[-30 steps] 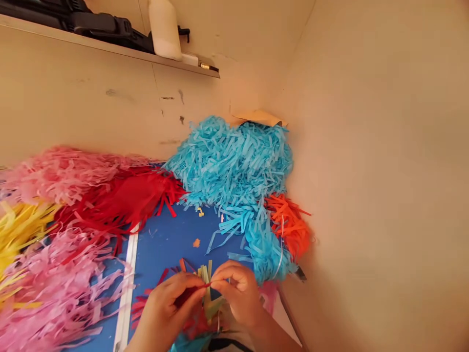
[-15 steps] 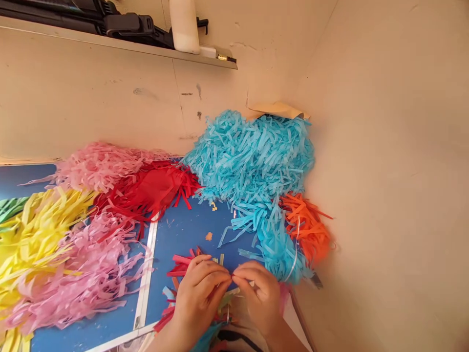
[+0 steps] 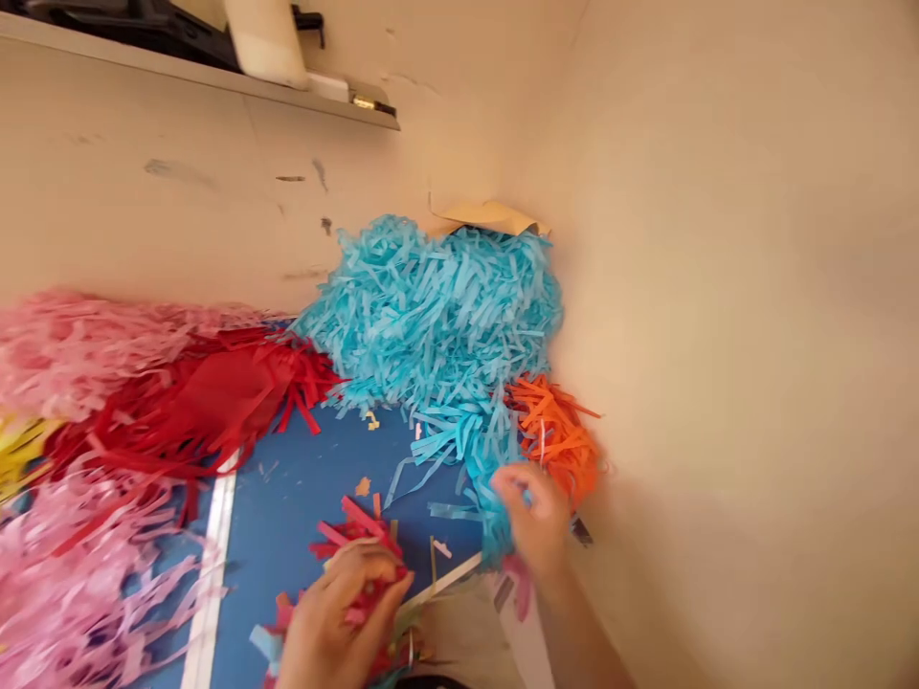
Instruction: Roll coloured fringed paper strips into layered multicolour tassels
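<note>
Low in the middle, my left hand is curled, thumb and fingers closing on red paper fringe. Strips of it stick out above the knuckles, and red shows between the fingers. Other coloured strips, orange and light blue, poke out beside the wrist. My right hand is raised in front of the narrow blue paper fringe, slightly blurred. Its thumb and fingertips are pinched together; whatever is between them is too small to see. The two hands are apart.
A large blue fringe heap leans at the wall, beside orange fringe. Red fringe, pink fringe and yellow fringe cover the left of the blue tabletop. A shelf overhangs behind.
My hands, fingertip to fingertip before, have separated. The right hand has moved up and right to the blue fringe; the left has dropped slightly left. The view has turned right.
</note>
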`<state>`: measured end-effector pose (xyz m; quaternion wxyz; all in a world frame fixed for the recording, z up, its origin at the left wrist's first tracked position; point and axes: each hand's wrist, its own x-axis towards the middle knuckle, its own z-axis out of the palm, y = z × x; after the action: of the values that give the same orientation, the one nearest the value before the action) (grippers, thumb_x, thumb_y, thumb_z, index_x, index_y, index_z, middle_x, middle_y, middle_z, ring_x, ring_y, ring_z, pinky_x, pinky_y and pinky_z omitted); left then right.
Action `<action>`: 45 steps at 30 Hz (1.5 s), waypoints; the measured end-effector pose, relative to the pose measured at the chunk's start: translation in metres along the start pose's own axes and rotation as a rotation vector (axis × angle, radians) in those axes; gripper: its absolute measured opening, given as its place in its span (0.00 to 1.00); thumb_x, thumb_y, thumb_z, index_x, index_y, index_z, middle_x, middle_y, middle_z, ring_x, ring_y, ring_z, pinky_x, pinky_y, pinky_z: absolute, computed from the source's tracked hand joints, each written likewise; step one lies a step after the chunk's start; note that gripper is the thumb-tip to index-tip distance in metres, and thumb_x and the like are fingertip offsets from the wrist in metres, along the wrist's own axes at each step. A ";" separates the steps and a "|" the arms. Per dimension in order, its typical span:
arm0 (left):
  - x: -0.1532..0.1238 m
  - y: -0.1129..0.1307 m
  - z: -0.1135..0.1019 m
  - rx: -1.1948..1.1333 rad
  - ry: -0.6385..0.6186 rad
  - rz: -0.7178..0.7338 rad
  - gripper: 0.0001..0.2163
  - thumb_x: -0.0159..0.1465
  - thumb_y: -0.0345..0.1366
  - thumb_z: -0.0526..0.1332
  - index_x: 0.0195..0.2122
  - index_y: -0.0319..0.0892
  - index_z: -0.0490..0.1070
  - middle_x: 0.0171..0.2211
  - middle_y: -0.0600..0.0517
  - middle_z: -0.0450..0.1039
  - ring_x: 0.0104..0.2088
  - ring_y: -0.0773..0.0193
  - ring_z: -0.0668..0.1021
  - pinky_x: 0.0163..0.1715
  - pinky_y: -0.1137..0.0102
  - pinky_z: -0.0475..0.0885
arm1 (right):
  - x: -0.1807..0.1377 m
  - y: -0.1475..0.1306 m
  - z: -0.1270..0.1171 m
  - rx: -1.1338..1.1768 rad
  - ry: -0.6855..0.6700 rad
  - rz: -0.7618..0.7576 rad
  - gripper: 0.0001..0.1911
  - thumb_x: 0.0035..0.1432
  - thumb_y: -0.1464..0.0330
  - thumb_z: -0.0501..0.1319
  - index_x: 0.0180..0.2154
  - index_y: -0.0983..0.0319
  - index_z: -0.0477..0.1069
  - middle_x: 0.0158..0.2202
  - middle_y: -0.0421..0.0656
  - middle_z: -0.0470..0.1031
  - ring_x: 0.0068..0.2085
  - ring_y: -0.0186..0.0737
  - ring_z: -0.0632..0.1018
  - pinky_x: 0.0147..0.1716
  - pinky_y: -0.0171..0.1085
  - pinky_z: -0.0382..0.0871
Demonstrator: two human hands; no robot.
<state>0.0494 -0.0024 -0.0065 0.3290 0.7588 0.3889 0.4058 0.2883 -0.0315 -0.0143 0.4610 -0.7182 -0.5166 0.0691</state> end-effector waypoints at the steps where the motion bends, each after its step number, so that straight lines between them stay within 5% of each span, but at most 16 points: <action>1: 0.000 -0.001 -0.003 -0.034 -0.002 -0.047 0.08 0.60 0.41 0.65 0.25 0.46 0.75 0.27 0.54 0.79 0.28 0.65 0.81 0.30 0.76 0.76 | 0.019 0.018 -0.010 -0.193 0.109 0.132 0.14 0.64 0.60 0.58 0.32 0.60 0.76 0.33 0.44 0.79 0.35 0.42 0.78 0.37 0.38 0.71; 3: 0.000 -0.004 -0.007 -0.100 -0.025 -0.157 0.11 0.58 0.46 0.66 0.25 0.46 0.77 0.27 0.52 0.80 0.27 0.63 0.82 0.30 0.76 0.77 | 0.054 0.051 -0.029 -0.424 0.131 0.263 0.14 0.62 0.59 0.59 0.35 0.61 0.77 0.38 0.47 0.79 0.40 0.45 0.77 0.40 0.39 0.69; 7: -0.001 -0.011 -0.008 -0.189 -0.039 -0.352 0.14 0.51 0.52 0.69 0.25 0.46 0.82 0.31 0.49 0.82 0.32 0.57 0.83 0.34 0.73 0.79 | 0.082 0.091 -0.046 -0.477 0.039 0.282 0.10 0.57 0.61 0.62 0.29 0.59 0.78 0.33 0.43 0.78 0.35 0.42 0.77 0.35 0.36 0.67; 14: -0.002 -0.003 -0.016 -0.525 0.049 -0.700 0.21 0.45 0.57 0.72 0.31 0.45 0.82 0.29 0.49 0.81 0.30 0.58 0.81 0.30 0.72 0.78 | 0.058 0.083 -0.044 -0.472 0.101 0.247 0.18 0.64 0.59 0.53 0.43 0.60 0.78 0.47 0.49 0.77 0.47 0.46 0.76 0.46 0.40 0.66; 21: -0.011 0.001 -0.018 -0.742 0.137 -0.922 0.24 0.38 0.51 0.77 0.32 0.43 0.80 0.31 0.51 0.81 0.28 0.62 0.79 0.27 0.74 0.76 | 0.086 0.088 -0.042 -0.417 0.026 0.257 0.11 0.57 0.63 0.60 0.31 0.60 0.80 0.36 0.45 0.79 0.36 0.43 0.78 0.38 0.38 0.68; 24: -0.014 0.007 -0.018 -0.875 0.179 -0.984 0.23 0.40 0.49 0.77 0.35 0.44 0.78 0.27 0.53 0.79 0.26 0.65 0.78 0.24 0.76 0.74 | 0.081 0.068 -0.056 -0.366 0.052 0.197 0.16 0.59 0.59 0.58 0.34 0.61 0.80 0.40 0.48 0.80 0.41 0.45 0.79 0.43 0.40 0.69; 28: -0.010 0.014 -0.012 -0.987 0.132 -0.881 0.17 0.47 0.45 0.75 0.32 0.41 0.74 0.22 0.55 0.75 0.23 0.69 0.75 0.24 0.77 0.71 | 0.041 -0.001 -0.042 -0.137 0.047 0.201 0.17 0.60 0.57 0.58 0.36 0.61 0.80 0.34 0.46 0.80 0.37 0.44 0.79 0.38 0.39 0.70; 31: -0.008 0.011 -0.008 -1.010 0.058 -0.816 0.15 0.51 0.44 0.74 0.29 0.40 0.72 0.22 0.54 0.74 0.23 0.70 0.74 0.25 0.77 0.70 | 0.000 -0.055 -0.008 0.266 -0.473 0.321 0.12 0.54 0.60 0.63 0.26 0.61 0.77 0.18 0.38 0.73 0.22 0.36 0.73 0.24 0.33 0.66; 33: -0.009 0.007 -0.008 -1.003 0.050 -0.793 0.14 0.53 0.44 0.73 0.30 0.39 0.72 0.24 0.54 0.75 0.24 0.70 0.75 0.27 0.76 0.70 | -0.020 -0.076 0.014 0.415 -0.664 0.345 0.11 0.53 0.63 0.63 0.23 0.61 0.74 0.17 0.36 0.70 0.19 0.32 0.69 0.21 0.31 0.61; 37: -0.014 0.005 -0.011 -1.002 0.067 -0.792 0.14 0.54 0.44 0.72 0.30 0.40 0.72 0.24 0.53 0.76 0.25 0.68 0.75 0.28 0.75 0.71 | -0.032 -0.087 0.037 0.488 -0.724 0.342 0.11 0.52 0.65 0.63 0.21 0.62 0.72 0.16 0.35 0.69 0.19 0.30 0.66 0.20 0.29 0.57; 45: -0.017 0.004 -0.017 -0.895 0.008 -0.743 0.15 0.55 0.47 0.71 0.31 0.41 0.73 0.24 0.53 0.75 0.27 0.66 0.76 0.29 0.73 0.72 | -0.028 -0.091 0.036 0.475 -0.742 0.301 0.10 0.54 0.67 0.64 0.22 0.62 0.72 0.18 0.36 0.71 0.20 0.30 0.68 0.21 0.29 0.60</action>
<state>0.0294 -0.0155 -0.0013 0.7364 0.3571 0.4210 0.3911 0.1933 -0.0291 0.0212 0.3816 -0.5866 -0.5066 0.5037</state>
